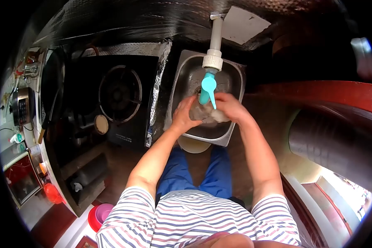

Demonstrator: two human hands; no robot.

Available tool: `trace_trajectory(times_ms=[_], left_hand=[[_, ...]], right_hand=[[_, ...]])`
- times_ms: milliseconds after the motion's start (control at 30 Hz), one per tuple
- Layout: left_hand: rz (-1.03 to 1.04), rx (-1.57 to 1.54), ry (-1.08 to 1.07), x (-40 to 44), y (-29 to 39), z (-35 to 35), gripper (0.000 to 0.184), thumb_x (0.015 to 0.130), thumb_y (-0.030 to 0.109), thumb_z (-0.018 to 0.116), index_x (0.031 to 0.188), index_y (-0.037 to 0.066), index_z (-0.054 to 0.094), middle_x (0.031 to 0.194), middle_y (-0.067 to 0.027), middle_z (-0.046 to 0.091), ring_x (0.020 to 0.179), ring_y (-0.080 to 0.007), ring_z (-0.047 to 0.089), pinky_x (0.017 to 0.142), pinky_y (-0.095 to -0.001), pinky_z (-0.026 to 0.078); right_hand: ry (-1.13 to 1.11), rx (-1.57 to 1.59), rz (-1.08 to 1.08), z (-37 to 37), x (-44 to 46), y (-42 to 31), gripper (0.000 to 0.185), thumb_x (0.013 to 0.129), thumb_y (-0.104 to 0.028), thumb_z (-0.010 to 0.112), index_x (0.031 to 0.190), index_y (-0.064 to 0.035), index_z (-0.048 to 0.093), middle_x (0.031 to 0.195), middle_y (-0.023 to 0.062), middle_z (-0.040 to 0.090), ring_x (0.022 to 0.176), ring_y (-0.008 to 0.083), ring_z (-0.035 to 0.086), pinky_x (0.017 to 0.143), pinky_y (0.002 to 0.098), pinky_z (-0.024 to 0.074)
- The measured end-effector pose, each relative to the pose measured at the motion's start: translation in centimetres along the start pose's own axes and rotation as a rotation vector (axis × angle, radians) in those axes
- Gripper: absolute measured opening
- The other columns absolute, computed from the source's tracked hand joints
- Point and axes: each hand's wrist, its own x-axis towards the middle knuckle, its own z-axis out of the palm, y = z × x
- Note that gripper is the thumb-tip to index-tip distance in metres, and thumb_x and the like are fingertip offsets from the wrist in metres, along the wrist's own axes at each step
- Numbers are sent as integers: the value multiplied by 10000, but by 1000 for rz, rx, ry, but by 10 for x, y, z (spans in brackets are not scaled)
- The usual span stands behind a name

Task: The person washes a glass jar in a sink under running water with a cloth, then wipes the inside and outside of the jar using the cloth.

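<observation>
Stove (120, 94): black, left of the sink; I'd stay away from its edge.
Sink (181, 78): metal, under both hands; I'd work low inside it.
Left hand (183, 115): curved round the bowl's left side, holding it; I'd grip firmly, as it may be slippery.
Bowl (199, 113): clear, in the sink between the hands.
Tap (208, 84): turquoise, overhead; I'd avoid knocking it.
Right hand (232, 108): bent by something pale; I cannot tell its grip.
</observation>
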Motion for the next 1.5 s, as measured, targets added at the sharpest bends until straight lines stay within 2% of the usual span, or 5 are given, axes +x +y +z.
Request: trace_trajectory(times_ms=[300,500,767,1367,1500], left_hand=[[-70,6,-110,-6,1,16,948,562,227,812,1379,153,337,1329,-122,436,1234,-320,410,997,-405,391],[-114,-134,-57,-2,-24,27,982,560,251,815,1396,104,321,1370,-140,419,1258,-314,400,1051,-376,328],[-128,-151,-47,1,-20,10,970,560,200,805,1395,121,319,1351,-139,434,1259,-315,391,1047,-383,330],[212,318,12,18,-4,1,897,533,209,810,1336,245,412,1267,-96,438,1224,-276,373,902,-454,319],[319,375,-36,36,-10,-13,910,510,194,807,1331,262,421,1262,-90,449,1212,-275,388,879,-468,327]], right_hand=[[-350,-552,30,24,40,33,276,785,-182,588,1006,-22,629,947,216,646,866,354,620,748,401,475],[460,-519,-345,-10,19,51,422,750,32,541,1169,-16,554,1157,214,570,1093,357,543,918,378,440],[135,-298,121,-12,29,80,515,660,-57,665,1164,-28,569,1097,171,624,1029,280,595,898,319,439],[-403,185,74,2,19,18,595,678,-144,750,1211,-16,520,1114,75,583,1032,176,526,905,293,414],[-331,-254,-197,9,27,42,555,636,-135,777,1132,-30,551,1039,99,604,977,209,557,889,306,424]])
